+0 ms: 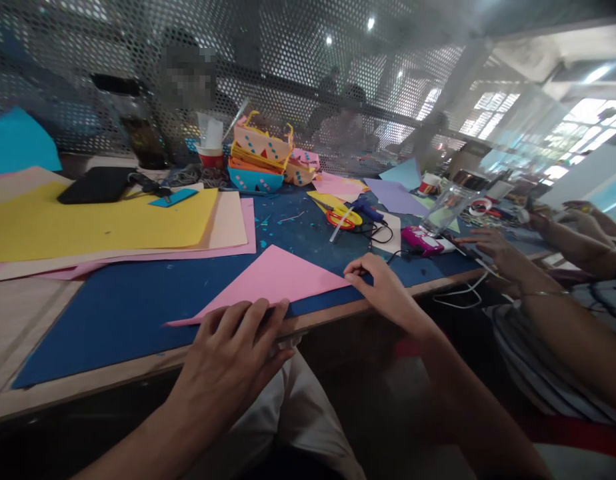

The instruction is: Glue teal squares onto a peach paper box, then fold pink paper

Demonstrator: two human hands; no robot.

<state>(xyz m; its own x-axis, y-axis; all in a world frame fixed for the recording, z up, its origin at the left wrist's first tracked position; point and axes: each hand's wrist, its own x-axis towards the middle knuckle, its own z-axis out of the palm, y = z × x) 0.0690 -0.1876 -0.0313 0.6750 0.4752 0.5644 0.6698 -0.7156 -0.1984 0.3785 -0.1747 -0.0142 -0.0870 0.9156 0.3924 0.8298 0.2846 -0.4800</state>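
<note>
A pink sheet of paper (273, 280) lies on the blue mat (133, 313) in a triangle shape, with its peak pointing away from me. My left hand (238, 333) rests on the near edge of the paper, fingers apart and spread along it. At the paper's right corner, my right hand (375, 280) pinches the tip between thumb and fingers. The left corner of the paper sticks out thin beyond my left hand.
Yellow and pink sheets (103, 223) with a black phone (99, 185) lie at left. Behind are folded paper crafts (258, 160), scissors (341, 219), a glue gun (369, 209) with its cord, and a bottle (453, 200). Another person's hand (493, 247) is at right.
</note>
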